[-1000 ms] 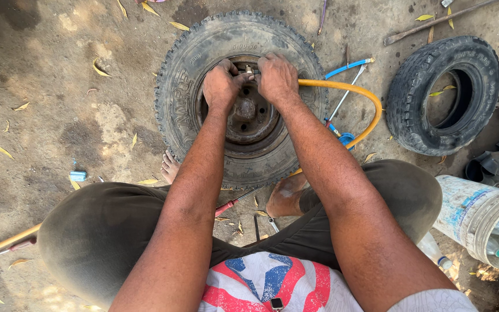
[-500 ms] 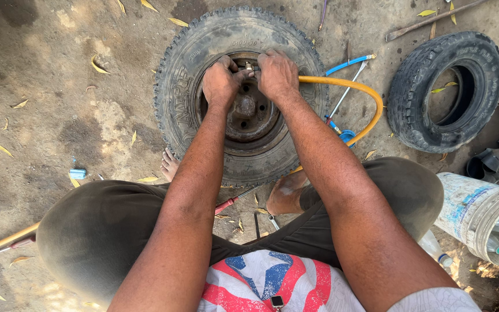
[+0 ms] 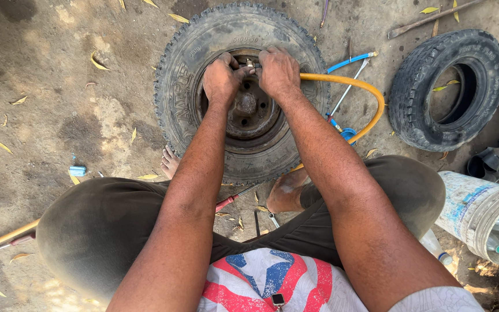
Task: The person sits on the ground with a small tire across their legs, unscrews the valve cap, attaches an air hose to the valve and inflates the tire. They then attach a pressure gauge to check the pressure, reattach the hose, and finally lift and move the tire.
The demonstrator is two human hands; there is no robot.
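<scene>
Left hand point(image 3: 222, 78) and right hand point(image 3: 278, 70) meet at the valve point(image 3: 250, 62) on the wheel point(image 3: 244, 92); an orange hose point(image 3: 353, 86) runs to the right hand.

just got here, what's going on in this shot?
A person squats on bare dirt ground over a large knobby black tyre on a rusty steel rim lying flat. Both hands meet at the rim's far edge: the left hand and right hand pinch a small metal fitting, where an orange hose arrives from the right. A smaller bare black tyre lies to the right, a dirty white plastic bucket nearer the person.
</scene>
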